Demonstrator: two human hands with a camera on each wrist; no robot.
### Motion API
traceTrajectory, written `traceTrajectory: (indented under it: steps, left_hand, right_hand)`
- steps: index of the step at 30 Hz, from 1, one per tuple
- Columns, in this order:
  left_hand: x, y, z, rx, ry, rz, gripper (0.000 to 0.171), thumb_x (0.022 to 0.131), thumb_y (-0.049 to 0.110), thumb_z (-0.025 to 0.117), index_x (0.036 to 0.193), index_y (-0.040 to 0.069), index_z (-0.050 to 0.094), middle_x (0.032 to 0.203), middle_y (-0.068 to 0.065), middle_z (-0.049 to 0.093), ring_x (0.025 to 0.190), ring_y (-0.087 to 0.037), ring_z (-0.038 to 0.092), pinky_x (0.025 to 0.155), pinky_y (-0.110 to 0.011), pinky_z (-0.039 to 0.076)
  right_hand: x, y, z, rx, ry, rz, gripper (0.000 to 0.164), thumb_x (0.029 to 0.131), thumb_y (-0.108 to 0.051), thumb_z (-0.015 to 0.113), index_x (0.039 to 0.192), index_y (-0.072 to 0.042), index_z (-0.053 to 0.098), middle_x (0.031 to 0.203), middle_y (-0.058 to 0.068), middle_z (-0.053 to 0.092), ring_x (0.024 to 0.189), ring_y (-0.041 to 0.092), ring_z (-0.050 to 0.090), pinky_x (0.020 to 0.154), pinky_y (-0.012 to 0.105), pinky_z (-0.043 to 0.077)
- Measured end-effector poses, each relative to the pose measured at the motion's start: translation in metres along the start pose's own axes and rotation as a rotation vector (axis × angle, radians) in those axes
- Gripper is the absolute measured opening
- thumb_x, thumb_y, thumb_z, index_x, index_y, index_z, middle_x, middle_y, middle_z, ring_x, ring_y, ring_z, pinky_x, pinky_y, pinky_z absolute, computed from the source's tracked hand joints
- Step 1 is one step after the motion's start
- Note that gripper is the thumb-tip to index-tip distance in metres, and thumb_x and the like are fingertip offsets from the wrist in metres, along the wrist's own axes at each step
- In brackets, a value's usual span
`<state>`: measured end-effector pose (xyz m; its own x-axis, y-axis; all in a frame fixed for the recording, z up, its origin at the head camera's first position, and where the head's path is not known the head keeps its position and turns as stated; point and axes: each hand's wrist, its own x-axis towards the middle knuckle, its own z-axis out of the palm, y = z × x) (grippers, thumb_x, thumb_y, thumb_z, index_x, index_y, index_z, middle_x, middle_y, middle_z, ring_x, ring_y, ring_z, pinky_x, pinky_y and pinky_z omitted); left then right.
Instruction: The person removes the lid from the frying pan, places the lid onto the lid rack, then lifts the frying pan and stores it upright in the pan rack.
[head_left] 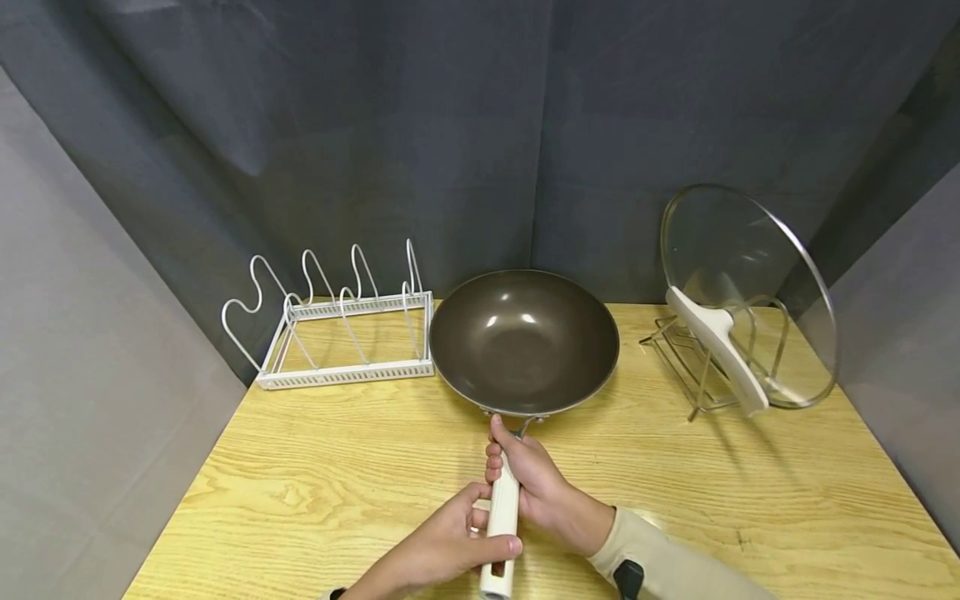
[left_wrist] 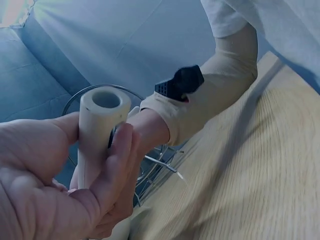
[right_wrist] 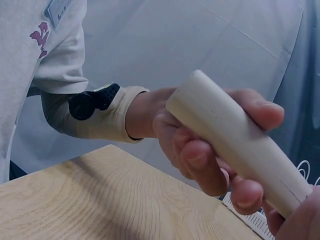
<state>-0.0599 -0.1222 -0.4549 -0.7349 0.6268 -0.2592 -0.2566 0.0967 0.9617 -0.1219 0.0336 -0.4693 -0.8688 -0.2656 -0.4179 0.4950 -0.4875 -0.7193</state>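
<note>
A dark brown wok (head_left: 525, 342) with a cream handle (head_left: 504, 508) faces up near the middle of the table. My right hand (head_left: 536, 483) grips the handle close to the pan, thumb laid along its top. Nearer the handle's end, my left hand (head_left: 450, 537) holds it between thumb and fingers. In the left wrist view the hollow end of the handle (left_wrist: 102, 115) shows between the left thumb and fingers. The right wrist view shows the left hand (right_wrist: 215, 150) around the handle (right_wrist: 240, 145), with only a bit of the right hand (right_wrist: 305, 220) at the corner.
A white wire rack (head_left: 345, 375) with several upright loops stands left of the wok. To the right, a glass lid (head_left: 750, 275) with a cream grip (head_left: 716, 346) leans on a small metal stand (head_left: 697, 387). Dark curtain (head_left: 480, 150) hangs behind the wooden table (head_left: 300, 492).
</note>
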Motion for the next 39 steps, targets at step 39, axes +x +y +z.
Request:
traceTrajectory:
  steps: [39]
  left_hand:
    - [0.0005, -0.0016, 0.0059, -0.192, -0.08, 0.091, 0.05, 0.095, 0.005, 0.071, 0.136, -0.013, 0.049, 0.105, -0.011, 0.073, 0.089, -0.01, 0.071, 0.077, -0.022, 0.059]
  right_hand:
    - [-0.0006, -0.0019, 0.0045, -0.034, 0.1, 0.005, 0.026, 0.103, -0.024, 0.06, 0.082, -0.015, 0.049, 0.062, -0.011, 0.042, 0.048, -0.002, 0.037, 0.045, 0.011, 0.033]
